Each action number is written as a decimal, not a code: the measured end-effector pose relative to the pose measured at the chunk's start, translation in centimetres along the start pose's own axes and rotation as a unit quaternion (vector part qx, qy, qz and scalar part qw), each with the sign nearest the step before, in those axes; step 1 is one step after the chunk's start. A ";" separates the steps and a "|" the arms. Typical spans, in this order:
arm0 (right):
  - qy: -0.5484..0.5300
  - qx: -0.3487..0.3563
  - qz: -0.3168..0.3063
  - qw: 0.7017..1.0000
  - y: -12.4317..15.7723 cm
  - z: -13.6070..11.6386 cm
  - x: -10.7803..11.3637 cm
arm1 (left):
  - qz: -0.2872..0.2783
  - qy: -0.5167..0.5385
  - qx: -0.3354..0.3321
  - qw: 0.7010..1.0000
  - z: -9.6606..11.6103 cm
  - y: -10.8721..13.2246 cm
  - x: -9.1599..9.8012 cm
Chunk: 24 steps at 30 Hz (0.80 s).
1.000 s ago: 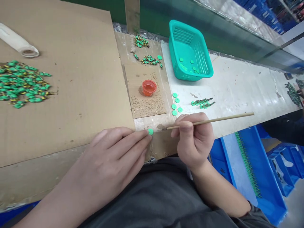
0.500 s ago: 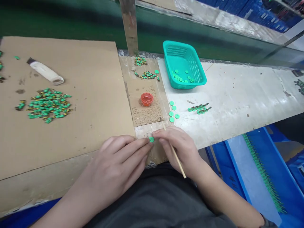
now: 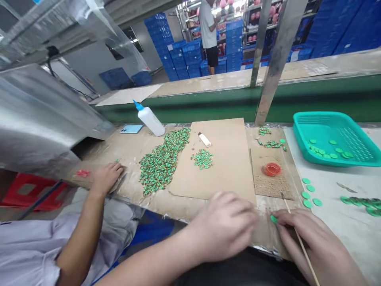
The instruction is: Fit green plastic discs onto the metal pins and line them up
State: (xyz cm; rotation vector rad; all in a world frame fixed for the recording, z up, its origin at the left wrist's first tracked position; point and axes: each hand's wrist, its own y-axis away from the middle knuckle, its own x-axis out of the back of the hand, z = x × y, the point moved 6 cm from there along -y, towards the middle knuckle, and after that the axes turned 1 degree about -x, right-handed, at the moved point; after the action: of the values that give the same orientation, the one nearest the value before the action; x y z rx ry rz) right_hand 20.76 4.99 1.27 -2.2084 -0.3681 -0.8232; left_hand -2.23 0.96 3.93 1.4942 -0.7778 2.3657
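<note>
My right hand [image 3: 312, 238] is closed, pinching a small green disc [image 3: 273, 219] between its fingertips. The same hand carries a thin wooden brush [image 3: 305, 254] with a dark tip, slanting up toward the scrap of cardboard. My left hand [image 3: 228, 224] is apart from it, over the front edge of the large cardboard sheet [image 3: 229, 159]; motion smears its fingers. On the cardboard scrap stands a small red cup [image 3: 272, 169] of clear liquid. Several loose green discs [image 3: 310, 188] lie right of it. Small green-and-gold pieces [image 3: 203, 159] are heaped on the sheet.
A teal basket [image 3: 336, 159] with green discs stands at the back right. A bigger heap of green pieces [image 3: 163, 163], a white bottle [image 3: 151, 120] and a phone [image 3: 131, 129] lie to the left. A co-worker's hand [image 3: 107, 176] rests at far left. Metal posts [image 3: 268, 95] rise behind.
My left hand has come away from the disc and moved left. My right hand still holds the disc and brush. The view has swung left and up, bringing in a co-worker.
</note>
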 end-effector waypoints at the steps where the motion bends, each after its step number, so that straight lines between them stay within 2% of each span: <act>1: 0.011 0.009 0.000 1.000 0.1 -0.3 0.0 | 0.014 -0.003 0.037 0.999 -1.6 0.6 1.2; 3: 0.033 0.016 0.003 0.999 0.2 -0.8 -0.1 | 0.044 -0.025 0.123 0.991 -6.1 1.9 4.2; 6: 0.052 0.001 0.033 0.998 0.2 -1.3 -0.1 | 0.081 -0.080 0.269 0.956 -14.0 3.8 9.2; 9: 0.047 -0.001 0.038 0.998 0.0 -1.7 0.0 | 0.045 -0.101 0.352 0.930 -20.0 4.3 12.9; 11: 0.033 0.004 0.020 0.999 -0.2 -1.8 -0.1 | 0.006 -0.094 0.371 0.924 -22.2 3.8 14.0; 13: 0.023 0.001 0.020 1.000 -0.2 -1.7 -0.1 | -0.033 -0.077 0.371 0.925 -23.1 3.1 13.7; 17: 0.015 -0.025 0.044 0.999 -0.2 -1.6 0.1 | -0.072 -0.030 0.355 0.932 -22.8 2.1 11.0; 21: 0.012 -0.029 0.050 0.998 -0.1 -1.6 0.1 | -0.052 0.022 0.357 0.932 -22.8 2.1 8.7; 24: 0.014 -0.025 0.061 0.998 -0.1 -1.6 0.6 | -0.006 0.074 0.376 0.923 -22.7 2.4 8.6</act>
State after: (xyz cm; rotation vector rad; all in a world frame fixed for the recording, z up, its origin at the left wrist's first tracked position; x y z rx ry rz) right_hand 20.45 3.91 2.58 -2.2397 -0.1977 -0.8039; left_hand -24.53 10.78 3.22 1.4952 0.2313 2.8851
